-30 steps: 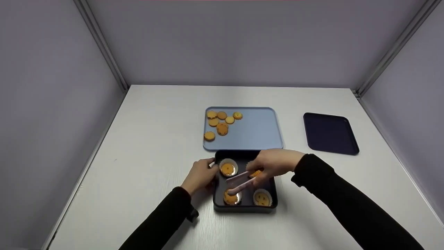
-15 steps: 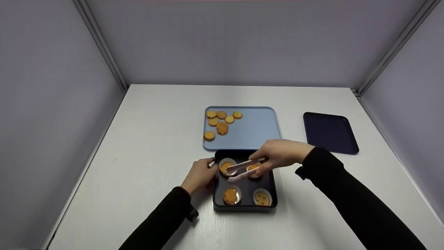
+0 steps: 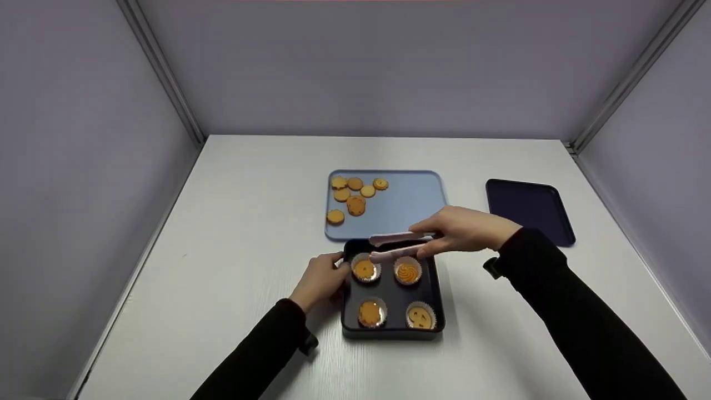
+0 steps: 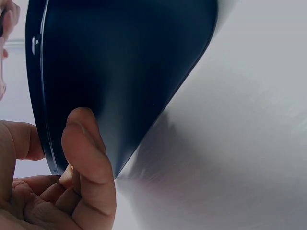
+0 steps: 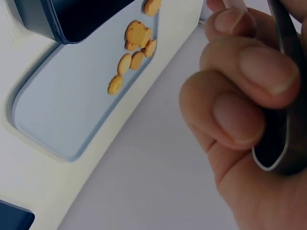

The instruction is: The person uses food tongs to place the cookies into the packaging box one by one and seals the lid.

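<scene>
My left hand (image 3: 321,280) grips the left wall of a deep dark baking pan (image 3: 394,303). In the left wrist view its thumb lies at the rim and its fingers (image 4: 88,158) press the outer wall. Inside the pan stand several white paper cups, each with a cookie: a plain round cookie (image 3: 364,270), a swirled one (image 3: 407,272), a scalloped one (image 3: 369,314) and one with holes (image 3: 420,318). My right hand (image 3: 464,229) holds pale pink tongs (image 3: 397,254) over the pan's far edge. The tong tips are apart with nothing between them.
Behind the pan lies a light blue tray (image 3: 411,194) with several cookies (image 3: 356,205) on its left part. A dark navy tray (image 3: 527,214) rests at the right. Walls (image 3: 355,72) enclose the white table (image 3: 250,211) at the back and sides.
The right hand has moved the tongs away from the near left cup, up and back to the pan's far edge. The left hand and the pan have stayed in place.
</scene>
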A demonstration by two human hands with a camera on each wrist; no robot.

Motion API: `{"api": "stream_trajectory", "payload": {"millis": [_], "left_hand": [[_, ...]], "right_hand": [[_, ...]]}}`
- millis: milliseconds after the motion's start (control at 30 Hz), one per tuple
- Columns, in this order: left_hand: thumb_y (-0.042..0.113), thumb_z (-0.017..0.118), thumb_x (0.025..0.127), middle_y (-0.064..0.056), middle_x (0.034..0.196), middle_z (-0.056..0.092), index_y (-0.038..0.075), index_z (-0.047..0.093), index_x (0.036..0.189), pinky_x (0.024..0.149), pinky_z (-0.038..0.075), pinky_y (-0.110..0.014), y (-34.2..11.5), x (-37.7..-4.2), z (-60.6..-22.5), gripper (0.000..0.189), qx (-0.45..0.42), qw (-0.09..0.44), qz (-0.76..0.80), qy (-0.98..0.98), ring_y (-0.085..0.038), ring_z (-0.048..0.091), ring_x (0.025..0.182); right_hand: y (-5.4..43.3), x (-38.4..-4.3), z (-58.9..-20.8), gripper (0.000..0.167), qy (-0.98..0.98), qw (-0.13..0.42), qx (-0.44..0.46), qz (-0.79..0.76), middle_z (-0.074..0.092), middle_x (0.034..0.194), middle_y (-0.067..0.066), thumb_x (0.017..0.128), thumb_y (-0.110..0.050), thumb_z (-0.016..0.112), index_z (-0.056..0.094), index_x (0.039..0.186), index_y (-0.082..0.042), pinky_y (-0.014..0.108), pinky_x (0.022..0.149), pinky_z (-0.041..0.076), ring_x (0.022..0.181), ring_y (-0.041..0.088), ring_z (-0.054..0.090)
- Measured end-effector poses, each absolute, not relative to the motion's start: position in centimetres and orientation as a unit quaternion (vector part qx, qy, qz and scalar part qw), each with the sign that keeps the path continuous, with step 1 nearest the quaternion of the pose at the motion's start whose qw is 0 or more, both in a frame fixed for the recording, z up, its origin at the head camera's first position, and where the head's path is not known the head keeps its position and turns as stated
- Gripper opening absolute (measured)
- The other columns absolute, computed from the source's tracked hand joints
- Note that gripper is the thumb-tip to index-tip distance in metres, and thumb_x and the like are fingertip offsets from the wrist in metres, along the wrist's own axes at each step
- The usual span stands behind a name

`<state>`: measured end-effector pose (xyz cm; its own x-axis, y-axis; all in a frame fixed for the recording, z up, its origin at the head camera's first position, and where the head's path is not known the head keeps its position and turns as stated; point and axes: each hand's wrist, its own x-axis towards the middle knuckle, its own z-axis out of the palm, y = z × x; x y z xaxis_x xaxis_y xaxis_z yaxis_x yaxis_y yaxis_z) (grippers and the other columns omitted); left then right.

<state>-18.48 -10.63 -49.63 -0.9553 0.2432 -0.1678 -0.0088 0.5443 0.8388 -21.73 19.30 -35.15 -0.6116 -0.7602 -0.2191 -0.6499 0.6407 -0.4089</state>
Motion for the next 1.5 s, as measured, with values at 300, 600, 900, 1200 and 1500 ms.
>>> {"api": "stream_trajectory", "payload": {"millis": [300, 600, 900, 1200, 1500], "left_hand": [[0.017, 0.053, 0.098, 0.003, 0.059, 0.052, 0.003, 0.059, 0.143, 0.044, 0.043, -0.025, -10.7, -18.4, -49.6, 0.048, 0.072, 0.132, 0.478, 0.865, -0.009, 0.047, 0.045], [0.017, 0.053, 0.098, 0.002, 0.062, 0.053, 0.002, 0.061, 0.141, 0.046, 0.043, -0.025, -10.7, -18.4, -49.6, 0.046, 0.077, 0.131, 0.478, 0.865, -0.009, 0.048, 0.047], [0.019, 0.052, 0.1, 0.001, 0.067, 0.053, 0.002, 0.058, 0.144, 0.051, 0.041, -0.025, -10.5, -18.4, -49.4, 0.048, 0.078, 0.13, 0.469, 0.87, -0.01, 0.046, 0.05], [0.018, 0.052, 0.099, 0.001, 0.068, 0.056, 0.002, 0.059, 0.143, 0.053, 0.043, -0.025, -10.4, -18.4, -49.5, 0.047, 0.08, 0.125, 0.474, 0.868, -0.009, 0.048, 0.051], [0.019, 0.053, 0.099, 0.002, 0.067, 0.054, 0.003, 0.06, 0.142, 0.053, 0.042, -0.025, -10.3, -18.4, -49.5, 0.047, 0.079, 0.126, 0.475, 0.868, -0.01, 0.048, 0.052]], "right_hand": [[20.7, -22.4, -35.8, 0.055, 0.917, 0.13, -0.33, -0.18, 0.064, 0.085, 0.0, 0.099, -0.044, 0.064, 0.062, 0.141, -0.007, 0.035, 0.068, 0.045, 0.071, 0.013, 0.054], [22.2, -23.2, -37.1, 0.044, 0.938, 0.042, -0.261, -0.224, 0.055, 0.079, 0.002, 0.099, -0.042, 0.064, 0.065, 0.132, -0.012, 0.035, 0.063, 0.037, 0.066, 0.017, 0.046], [23.7, -23.9, -38.7, 0.032, 0.942, -0.057, -0.194, -0.269, 0.052, 0.072, 0.006, 0.101, -0.037, 0.063, 0.061, 0.112, -0.008, 0.033, 0.057, 0.034, 0.058, 0.018, 0.042], [25.0, -24.7, -40.7, 0.058, 0.955, -0.112, -0.055, -0.268, 0.061, 0.085, 0.016, 0.102, -0.045, 0.06, 0.055, 0.132, 0.005, 0.046, 0.066, 0.046, 0.07, 0.031, 0.056], [26.1, -24.5, -41.9, 0.074, 0.964, -0.073, 0.053, -0.248, 0.065, 0.113, 0.031, 0.1, -0.063, 0.05, 0.048, 0.137, 0.001, 0.055, 0.07, 0.049, 0.086, 0.044, 0.065]]}}
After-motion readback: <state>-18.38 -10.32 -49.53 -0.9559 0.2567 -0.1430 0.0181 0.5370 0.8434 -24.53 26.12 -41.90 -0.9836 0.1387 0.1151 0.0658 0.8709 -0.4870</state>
